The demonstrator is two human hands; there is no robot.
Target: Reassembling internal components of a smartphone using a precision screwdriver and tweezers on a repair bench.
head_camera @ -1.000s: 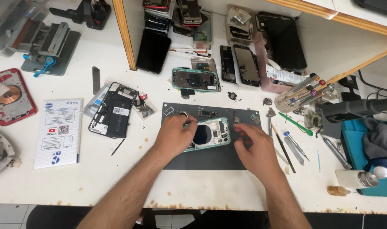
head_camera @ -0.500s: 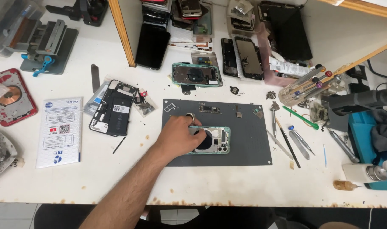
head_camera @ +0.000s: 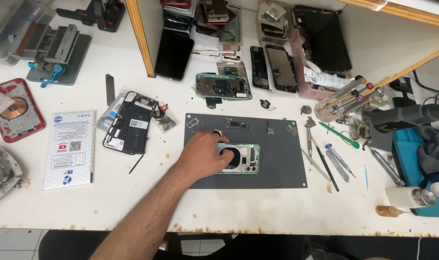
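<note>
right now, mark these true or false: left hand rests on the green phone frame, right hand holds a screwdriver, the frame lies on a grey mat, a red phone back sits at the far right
1. The left hand rests on the green phone frame. True.
2. The right hand holds a screwdriver. False: the right hand is out of view.
3. The frame lies on the grey mat. True.
4. The red phone back sits at the far right. False: it lies at the far left of the white bench.

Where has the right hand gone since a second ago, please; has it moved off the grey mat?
Yes. It has left the grey mat and is now out of view; only the left hand rests on the green phone housing.
</note>
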